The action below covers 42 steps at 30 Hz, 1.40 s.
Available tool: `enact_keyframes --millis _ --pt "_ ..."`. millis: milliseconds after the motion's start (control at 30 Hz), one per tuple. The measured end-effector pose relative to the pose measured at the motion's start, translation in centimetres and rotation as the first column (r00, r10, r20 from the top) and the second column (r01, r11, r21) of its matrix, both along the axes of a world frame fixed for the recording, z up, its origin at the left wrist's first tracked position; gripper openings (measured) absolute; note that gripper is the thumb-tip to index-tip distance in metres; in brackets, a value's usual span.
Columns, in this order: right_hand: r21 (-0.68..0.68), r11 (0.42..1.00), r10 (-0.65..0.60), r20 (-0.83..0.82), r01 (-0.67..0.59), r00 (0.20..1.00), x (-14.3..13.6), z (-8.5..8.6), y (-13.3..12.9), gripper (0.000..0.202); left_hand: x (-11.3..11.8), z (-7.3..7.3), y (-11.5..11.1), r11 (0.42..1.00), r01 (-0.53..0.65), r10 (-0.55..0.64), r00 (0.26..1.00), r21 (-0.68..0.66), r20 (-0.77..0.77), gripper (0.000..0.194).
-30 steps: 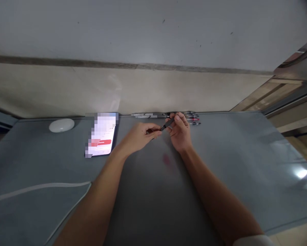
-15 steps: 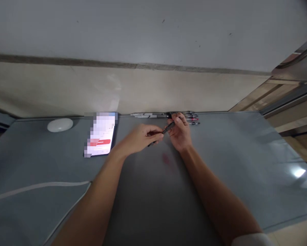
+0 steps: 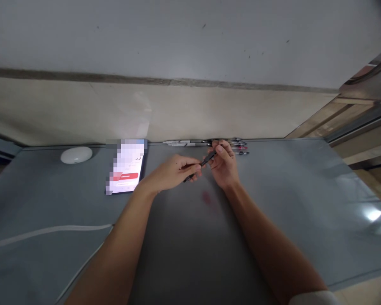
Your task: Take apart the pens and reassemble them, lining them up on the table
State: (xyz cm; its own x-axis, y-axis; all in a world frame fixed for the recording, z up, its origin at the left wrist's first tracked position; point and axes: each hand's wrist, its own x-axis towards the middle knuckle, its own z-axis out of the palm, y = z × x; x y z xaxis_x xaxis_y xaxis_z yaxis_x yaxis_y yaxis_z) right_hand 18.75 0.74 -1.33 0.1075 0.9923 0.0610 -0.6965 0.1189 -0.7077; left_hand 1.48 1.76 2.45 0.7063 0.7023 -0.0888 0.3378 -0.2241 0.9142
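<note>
A dark pen (image 3: 208, 157) is held slantwise between both hands above the grey table. My left hand (image 3: 180, 171) pinches its lower part, and the dark tip sticks out below the fingers. Thumb and fingers of my right hand (image 3: 223, 163) close on its upper end. Behind my right hand lie several pens (image 3: 241, 143) with dark and clear barrels, one with a red part; the hand partly hides them. White pens (image 3: 182, 143) lie to their left along the table's back edge.
A lit phone (image 3: 128, 165) lies left of my left hand. Farther left is a white rounded object (image 3: 76, 155). A white cable (image 3: 50, 230) crosses the table's left side. The wall (image 3: 184, 110) rises behind the table (image 3: 304, 190).
Both hands stay almost in place on the dark pen, with only slight finger movement. The whole view has shifted very slightly.
</note>
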Motion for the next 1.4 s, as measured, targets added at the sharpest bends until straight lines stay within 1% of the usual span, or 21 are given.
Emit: enact_keyframes --millis 100,200,267,367,467,533,633,733,833,933,1067,1167,1267,1400 --pt "0.046 0.996 0.083 -0.032 -0.081 0.996 0.09 0.05 -0.26 0.020 -0.03 0.16 -0.16 0.997 0.058 -0.058 0.998 -0.059 0.005 0.034" --pt "0.034 0.996 0.080 -0.023 -0.079 0.997 0.10 0.15 -0.34 0.022 0.11 0.34 -0.33 0.997 0.051 -0.051 0.999 -0.051 0.001 0.033" --pt "0.006 0.999 0.037 -0.016 -0.037 0.999 0.07 0.11 -0.22 0.022 0.29 0.30 -0.40 1.000 -0.003 0.003 1.000 -0.003 -0.012 0.032" --pt "-0.044 0.999 -0.027 -0.016 0.027 1.000 -0.02 -0.04 0.09 0.020 0.56 0.00 -0.39 0.990 -0.115 0.118 0.993 0.083 -0.024 0.028" --pt "-0.058 0.998 -0.040 -0.018 0.039 0.999 -0.13 -0.15 0.27 0.017 0.62 -0.33 -0.27 0.981 -0.161 0.164 0.986 0.109 -0.023 0.025" --pt "-0.050 0.998 -0.033 -0.018 0.032 0.999 -0.16 -0.14 0.25 0.018 0.49 -0.38 -0.17 0.983 -0.152 0.155 0.988 0.101 -0.023 0.025" --pt "-0.032 0.999 -0.014 0.002 0.014 1.000 -0.10 -0.09 0.10 0.019 0.21 -0.18 -0.05 0.994 -0.084 0.085 0.996 0.068 -0.014 0.029" --pt "-0.009 1.000 0.017 0.034 -0.017 0.999 0.04 -0.07 -0.06 0.020 0.00 0.19 -0.07 1.000 0.004 -0.004 1.000 -0.014 0.002 0.033" --pt "0.010 0.999 0.039 0.046 -0.040 0.998 0.15 -0.13 -0.14 0.021 -0.03 0.49 -0.21 0.996 0.038 -0.037 0.999 -0.078 0.017 0.033" --pt "0.019 0.999 0.027 0.036 -0.028 0.999 0.12 -0.24 -0.09 0.021 0.11 0.55 -0.34 0.996 0.010 -0.008 1.000 -0.087 0.024 0.030" --pt "-0.027 0.999 -0.046 0.045 0.047 0.998 -0.09 -0.30 0.08 0.021 0.37 0.17 -0.31 0.997 -0.076 0.076 0.997 -0.035 0.012 0.027" --pt "-0.043 0.996 -0.076 0.050 0.078 0.996 -0.27 -0.21 0.12 0.018 0.44 -0.18 -0.18 0.994 -0.109 0.109 0.994 0.002 -0.008 0.026" --pt "-0.031 0.997 -0.066 0.053 0.068 0.996 -0.34 -0.05 0.04 0.016 0.31 -0.29 -0.06 0.995 -0.103 0.103 0.995 0.007 -0.005 0.027" --pt "-0.001 1.000 -0.002 0.047 0.002 0.999 -0.17 0.07 -0.19 0.018 0.05 0.01 -0.08 0.998 -0.025 0.026 0.999 -0.059 0.028 0.031"
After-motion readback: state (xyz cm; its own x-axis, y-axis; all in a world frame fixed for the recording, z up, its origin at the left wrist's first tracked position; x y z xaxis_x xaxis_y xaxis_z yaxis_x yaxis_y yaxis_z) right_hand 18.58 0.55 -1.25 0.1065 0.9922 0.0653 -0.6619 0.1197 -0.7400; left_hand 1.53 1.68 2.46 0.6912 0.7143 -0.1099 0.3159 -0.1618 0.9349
